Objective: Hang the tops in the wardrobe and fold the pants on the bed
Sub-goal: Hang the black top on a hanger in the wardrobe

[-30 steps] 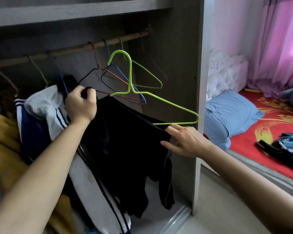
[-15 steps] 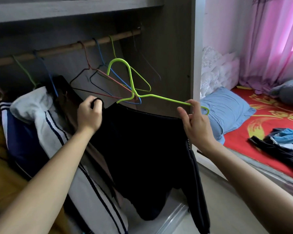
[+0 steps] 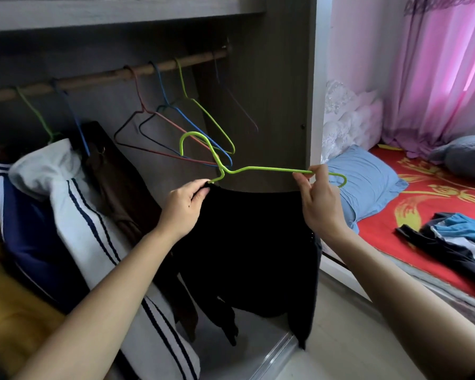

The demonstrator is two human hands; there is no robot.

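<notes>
A black top (image 3: 252, 242) hangs spread between my two hands in front of the open wardrobe. My left hand (image 3: 185, 208) pinches its left shoulder, right at the left end of a lime-green wire hanger (image 3: 258, 169). My right hand (image 3: 317, 200) pinches the top's right shoulder together with the hanger's right arm. The hanger's hook (image 3: 188, 139) points up, below the wooden rail (image 3: 115, 75). A pile of dark and blue clothes (image 3: 455, 239) lies on the red bed (image 3: 390, 223).
Several empty wire hangers (image 3: 181, 124) hang on the rail. To the left hang a white and navy striped jacket (image 3: 74, 215), a brown garment (image 3: 121, 193) and a yellow one (image 3: 8, 311). The wardrobe's side panel (image 3: 283, 91) stands right of the rail. A blue pillow (image 3: 368, 185) lies beside it.
My left hand slid right along the top's shoulder toward the hanger. My right hand rose from the cloth's lower edge and took hold of the hanger's right arm. The top now hangs spread out.
</notes>
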